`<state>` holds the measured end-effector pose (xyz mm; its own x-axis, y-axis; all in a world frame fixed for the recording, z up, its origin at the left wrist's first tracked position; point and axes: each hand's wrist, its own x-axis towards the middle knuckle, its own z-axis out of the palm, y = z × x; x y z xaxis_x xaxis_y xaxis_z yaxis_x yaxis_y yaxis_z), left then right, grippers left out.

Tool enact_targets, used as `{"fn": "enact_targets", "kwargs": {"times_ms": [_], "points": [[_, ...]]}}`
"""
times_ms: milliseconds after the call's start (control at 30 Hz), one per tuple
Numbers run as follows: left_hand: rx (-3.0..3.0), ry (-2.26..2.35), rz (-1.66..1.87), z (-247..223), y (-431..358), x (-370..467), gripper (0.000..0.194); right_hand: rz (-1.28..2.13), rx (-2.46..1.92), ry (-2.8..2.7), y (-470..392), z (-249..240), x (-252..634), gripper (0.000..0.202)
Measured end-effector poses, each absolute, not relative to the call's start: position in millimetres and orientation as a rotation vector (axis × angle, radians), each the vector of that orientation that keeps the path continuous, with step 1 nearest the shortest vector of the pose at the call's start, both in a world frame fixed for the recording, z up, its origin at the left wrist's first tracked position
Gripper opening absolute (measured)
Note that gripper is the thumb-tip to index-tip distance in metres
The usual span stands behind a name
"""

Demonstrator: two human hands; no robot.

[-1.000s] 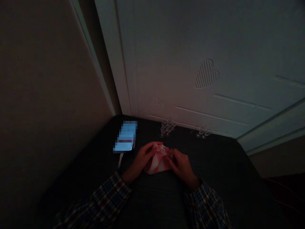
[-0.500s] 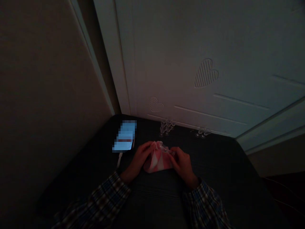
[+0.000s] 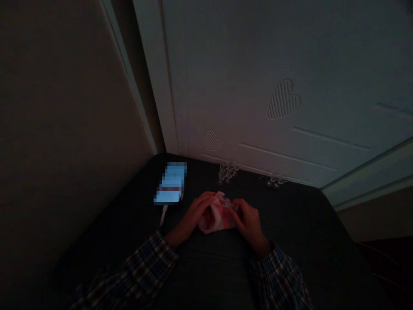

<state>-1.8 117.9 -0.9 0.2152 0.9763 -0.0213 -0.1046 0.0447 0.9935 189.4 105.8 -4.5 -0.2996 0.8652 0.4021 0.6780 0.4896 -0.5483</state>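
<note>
A pink and white cloth piece [image 3: 222,218] is held between both hands just above the dark table, its round opening showing at the lower left. My left hand [image 3: 195,214] grips its upper left edge, with the fingers bent over the top. At the right, my right hand [image 3: 250,218] is closed with thumb and fingers together on a small clear plastic piece [image 3: 231,203] at the cloth's upper right edge. The light is dim, and the exact shape of the clear piece is hard to make out.
A lit phone [image 3: 172,183] with a white cable [image 3: 164,214] lies left on the dark table [image 3: 213,275]. Small clear round pieces sit in one cluster [image 3: 227,172] and another cluster [image 3: 275,180] by the white panel [image 3: 226,86] with heart reliefs.
The cloth has turned so that its round opening shows more at the lower left. My left fingers have shifted slightly over its top edge. The whole view has moved a little.
</note>
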Motion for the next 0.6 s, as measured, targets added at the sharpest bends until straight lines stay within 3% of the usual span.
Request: {"fn": "enact_targets", "kwargs": {"times_ms": [600], "points": [[1.634, 1.099, 1.12, -1, 114, -3, 0.027, 0.387, -1.266, -2.074, 105, -2, 189, 0.016]]}}
